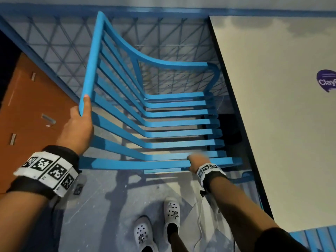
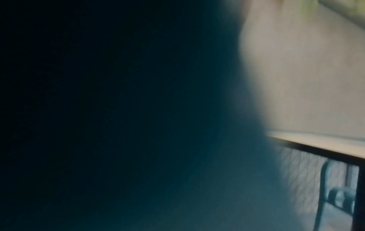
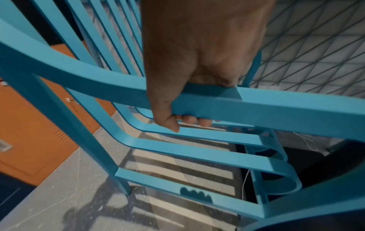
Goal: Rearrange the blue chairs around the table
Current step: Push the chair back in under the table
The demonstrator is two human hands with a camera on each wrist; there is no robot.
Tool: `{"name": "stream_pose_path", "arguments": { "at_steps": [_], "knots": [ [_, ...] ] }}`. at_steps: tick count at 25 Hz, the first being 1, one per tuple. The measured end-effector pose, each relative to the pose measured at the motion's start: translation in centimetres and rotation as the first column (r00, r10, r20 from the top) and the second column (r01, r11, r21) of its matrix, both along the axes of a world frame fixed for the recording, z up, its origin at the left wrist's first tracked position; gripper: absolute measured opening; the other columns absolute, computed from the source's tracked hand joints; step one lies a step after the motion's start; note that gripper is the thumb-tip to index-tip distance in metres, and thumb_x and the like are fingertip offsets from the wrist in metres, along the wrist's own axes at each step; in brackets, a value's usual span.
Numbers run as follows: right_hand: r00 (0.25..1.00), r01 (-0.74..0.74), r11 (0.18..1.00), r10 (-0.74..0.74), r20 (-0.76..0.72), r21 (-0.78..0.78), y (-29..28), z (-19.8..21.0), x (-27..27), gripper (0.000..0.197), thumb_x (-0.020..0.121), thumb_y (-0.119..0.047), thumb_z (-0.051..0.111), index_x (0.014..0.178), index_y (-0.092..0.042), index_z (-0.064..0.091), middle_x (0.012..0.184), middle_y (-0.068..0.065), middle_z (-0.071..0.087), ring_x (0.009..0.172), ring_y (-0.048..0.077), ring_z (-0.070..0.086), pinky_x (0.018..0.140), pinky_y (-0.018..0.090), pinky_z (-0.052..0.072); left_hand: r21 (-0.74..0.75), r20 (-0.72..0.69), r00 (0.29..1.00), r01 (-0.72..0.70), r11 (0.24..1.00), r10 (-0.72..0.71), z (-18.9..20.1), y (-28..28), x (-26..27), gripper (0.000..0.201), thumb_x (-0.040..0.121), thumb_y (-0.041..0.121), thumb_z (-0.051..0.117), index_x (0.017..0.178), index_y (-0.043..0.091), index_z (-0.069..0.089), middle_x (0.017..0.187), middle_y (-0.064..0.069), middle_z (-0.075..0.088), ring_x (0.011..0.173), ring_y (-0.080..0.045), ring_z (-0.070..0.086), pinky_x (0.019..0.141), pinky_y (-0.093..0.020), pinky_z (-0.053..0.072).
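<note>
Looking down through the head camera, I see my left hand (image 1: 78, 124) wrapped round the end of the top rail of a blue chair (image 1: 163, 124), a smooth, matte-painted frame of flat slats that curve from backrest into seat. My right hand (image 1: 195, 163) curls round the nearest armrest bar. The chair stands on speckled grey floor (image 1: 101, 211), its seat front right up against the dark edge of the pale, flat-topped table (image 1: 272, 106) at right; an orange cabinet (image 1: 27, 110) is at left. My left wrist view is mostly dark blue blur, so I cannot tell the fingers there; only a thin table edge (image 2: 320, 145) shows. In the right wrist view, my hand (image 3: 197, 62) clasps the flat rectangular bar (image 3: 256, 106), fingertips (image 3: 189, 119) tucked beneath, above slats with rolled ends.
</note>
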State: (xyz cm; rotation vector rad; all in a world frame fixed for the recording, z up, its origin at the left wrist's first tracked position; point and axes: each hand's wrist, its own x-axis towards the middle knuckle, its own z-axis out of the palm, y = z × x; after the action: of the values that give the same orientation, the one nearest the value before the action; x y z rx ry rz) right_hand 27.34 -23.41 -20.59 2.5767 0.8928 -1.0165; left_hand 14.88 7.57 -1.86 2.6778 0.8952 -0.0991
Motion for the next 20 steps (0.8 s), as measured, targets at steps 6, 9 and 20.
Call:
{"name": "stream_pose_path", "arguments": {
  "at_steps": [6, 9, 20],
  "knots": [
    [0.999, -0.031, 0.999, 0.031, -0.010, -0.011, -1.3, -0.2, -1.9, 0.033, 0.086, -0.026, 0.056, 0.118, -0.017, 0.056, 0.114, 0.011, 0.067, 0.105, 0.029, 0.061, 0.088, 0.036, 0.049, 0.010, -0.060, 0.983, 0.177, 0.984, -0.176, -0.4, -0.1, -2.1, 0.085, 0.086, -0.010, 0.048, 0.142, 0.018, -0.009, 0.122, -0.032, 0.033, 0.067, -0.040, 0.050, 0.058, -0.051, 0.052],
    [0.999, -0.017, 1.000, 0.017, -0.028, -0.009, -1.5, 0.1, -1.6, 0.037, 0.086, -0.027, 0.058, 0.122, -0.018, 0.056, 0.116, 0.011, 0.066, 0.107, 0.030, 0.060, 0.090, 0.035, 0.048, -0.005, -0.032, 0.989, 0.148, 0.989, -0.148, -0.3, -0.6, -1.6, 0.075, 0.091, -0.004, 0.044, 0.142, 0.017, -0.007, 0.120, -0.034, 0.035, 0.071, -0.044, 0.052, 0.063, -0.054, 0.053],
    [0.999, 0.004, 1.000, -0.005, -0.043, -0.031, -1.8, 1.0, -2.4, 0.041, 0.086, -0.027, 0.058, 0.123, -0.011, 0.048, 0.123, 0.013, 0.061, 0.113, 0.030, 0.054, 0.096, 0.037, 0.042, -0.016, 0.019, 0.995, 0.097, 0.995, -0.097, -0.7, -1.0, -2.4, 0.076, 0.090, -0.003, 0.049, 0.144, 0.013, -0.003, 0.128, -0.030, 0.032, 0.078, -0.037, 0.049, 0.073, -0.050, 0.050]
  ]
}}
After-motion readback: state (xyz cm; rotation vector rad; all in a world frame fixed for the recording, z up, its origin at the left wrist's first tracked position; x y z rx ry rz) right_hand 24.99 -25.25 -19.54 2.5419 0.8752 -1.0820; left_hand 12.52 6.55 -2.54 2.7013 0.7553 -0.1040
